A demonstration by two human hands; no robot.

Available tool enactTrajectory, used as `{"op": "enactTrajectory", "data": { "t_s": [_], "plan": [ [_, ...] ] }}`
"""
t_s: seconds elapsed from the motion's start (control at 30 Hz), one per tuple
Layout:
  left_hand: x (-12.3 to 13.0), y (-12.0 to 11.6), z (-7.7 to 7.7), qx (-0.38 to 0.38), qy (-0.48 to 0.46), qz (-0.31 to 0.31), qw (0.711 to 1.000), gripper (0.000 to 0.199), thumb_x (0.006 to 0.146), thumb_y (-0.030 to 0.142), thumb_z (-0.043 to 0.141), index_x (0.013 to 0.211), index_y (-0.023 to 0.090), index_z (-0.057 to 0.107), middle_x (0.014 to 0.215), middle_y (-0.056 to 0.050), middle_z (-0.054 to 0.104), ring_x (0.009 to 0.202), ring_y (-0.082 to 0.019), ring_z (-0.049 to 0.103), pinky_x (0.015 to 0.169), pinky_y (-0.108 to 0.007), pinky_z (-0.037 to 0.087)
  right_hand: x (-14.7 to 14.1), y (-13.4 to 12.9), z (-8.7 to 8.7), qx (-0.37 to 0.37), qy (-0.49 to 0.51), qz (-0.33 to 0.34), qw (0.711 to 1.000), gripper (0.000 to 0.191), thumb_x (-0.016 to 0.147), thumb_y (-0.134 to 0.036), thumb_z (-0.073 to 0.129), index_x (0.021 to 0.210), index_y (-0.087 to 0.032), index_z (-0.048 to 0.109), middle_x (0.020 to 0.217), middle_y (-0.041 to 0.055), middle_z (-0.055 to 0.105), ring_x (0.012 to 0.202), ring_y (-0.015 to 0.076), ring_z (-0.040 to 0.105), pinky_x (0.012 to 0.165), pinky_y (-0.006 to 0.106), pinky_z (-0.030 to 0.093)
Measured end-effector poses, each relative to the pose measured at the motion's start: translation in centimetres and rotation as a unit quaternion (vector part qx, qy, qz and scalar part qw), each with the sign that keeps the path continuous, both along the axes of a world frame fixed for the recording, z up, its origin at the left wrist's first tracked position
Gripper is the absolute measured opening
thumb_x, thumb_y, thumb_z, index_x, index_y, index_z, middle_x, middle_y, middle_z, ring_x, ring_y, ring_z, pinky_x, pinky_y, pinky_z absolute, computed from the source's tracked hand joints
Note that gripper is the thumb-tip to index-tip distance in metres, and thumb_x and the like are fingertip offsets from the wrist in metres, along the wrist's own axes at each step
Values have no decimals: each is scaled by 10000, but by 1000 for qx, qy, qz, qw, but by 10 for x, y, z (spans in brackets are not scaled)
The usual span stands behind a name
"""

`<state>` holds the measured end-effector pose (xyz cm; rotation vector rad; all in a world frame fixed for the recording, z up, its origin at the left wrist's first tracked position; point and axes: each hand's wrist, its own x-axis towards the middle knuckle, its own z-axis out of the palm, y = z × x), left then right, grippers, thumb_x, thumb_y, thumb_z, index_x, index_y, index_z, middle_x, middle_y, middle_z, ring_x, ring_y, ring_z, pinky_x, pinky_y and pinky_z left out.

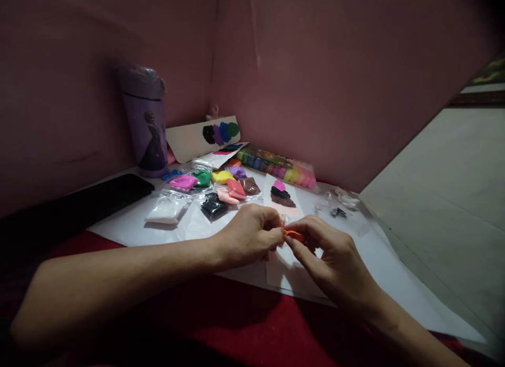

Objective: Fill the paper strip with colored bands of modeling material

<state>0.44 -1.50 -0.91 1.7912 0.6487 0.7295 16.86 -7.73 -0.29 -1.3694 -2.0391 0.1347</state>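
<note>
Over the white paper, my left hand point(248, 235) is closed in a pinch. A little clear plastic and some orange-red show at its fingertips, but most of what it holds is hidden. Thumb and forefinger of my right hand point(323, 248) pinch a bright orange piece point(294, 235) that looks like modelling clay. The two hands' fingertips nearly meet at this piece. Just beyond them is a white card point(292, 203) with pink, black and brown patches. Black clay in a clear bag point(213, 206) lies to the left of the card.
Several bagged clays, including white point(164, 208), pink point(183, 182) and red point(235, 189), lie on the white sheet point(379, 272). Behind stand a purple tumbler point(147, 125) and a painted card point(189, 141). A long pack of colours point(276, 167) rests by the wall. A dark phone-like slab point(118, 188) is left.
</note>
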Motion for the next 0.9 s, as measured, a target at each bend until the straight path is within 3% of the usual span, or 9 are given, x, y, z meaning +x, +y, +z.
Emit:
{"op": "enactTrajectory", "data": {
  "t_s": [0.3,0.43,0.53,0.63,0.7,0.8,0.9],
  "plan": [
    [0,0,1,4,-5,-11,1000,161,758,214,513,616,139,502,538,20,519,439,-74,505,423,-179,400,6,4,-6,35,-130,58,989,68,868,-151,488,876,-159,555,848,91,570,730,178,552,632,298,439],
    [0,1,3,-41,-2,-21,999,110,723,151,503,614,140,499,521,26,524,413,-74,504,408,-181,406,6,6,-8,51,-187,50,980,135,890,-168,447,851,-144,573,821,108,580,707,187,565,610,309,447],
    [2,1,4,-69,0,-25,997,107,701,124,492,595,140,497,488,31,519,395,-74,499,394,-179,406,6,7,-9,68,-172,31,982,140,873,-160,451,810,-149,576,768,93,580,673,182,559,599,309,441],
    [3,1,3,-88,-3,-27,996,103,695,114,494,596,137,507,471,34,515,392,-72,500,396,-175,413,4,6,-7,43,-70,5,997,113,860,-203,501,790,-173,584,749,68,593,654,166,550,588,290,430],
    [4,1,2,-90,-7,-29,996,98,697,113,497,604,133,521,473,34,517,398,-68,505,408,-172,420,3,5,-5,-21,57,-11,998,114,851,-264,550,783,-184,594,707,43,594,611,148,536,549,270,423],
    [4,0,1,-85,-2,-24,996,99,706,122,499,614,129,535,476,34,519,392,-65,504,408,-173,423,2,4,-1,-136,267,-9,954,183,824,-358,601,772,-183,597,563,-11,533,458,103,449,424,236,370],
    [3,0,1,-97,3,-10,995,95,706,123,509,614,129,534,467,34,518,379,-70,500,395,-177,424,1,3,4,-186,380,35,905,190,812,-365,620,752,-186,606,504,-33,500,403,81,401,374,215,321]
  ]
}}
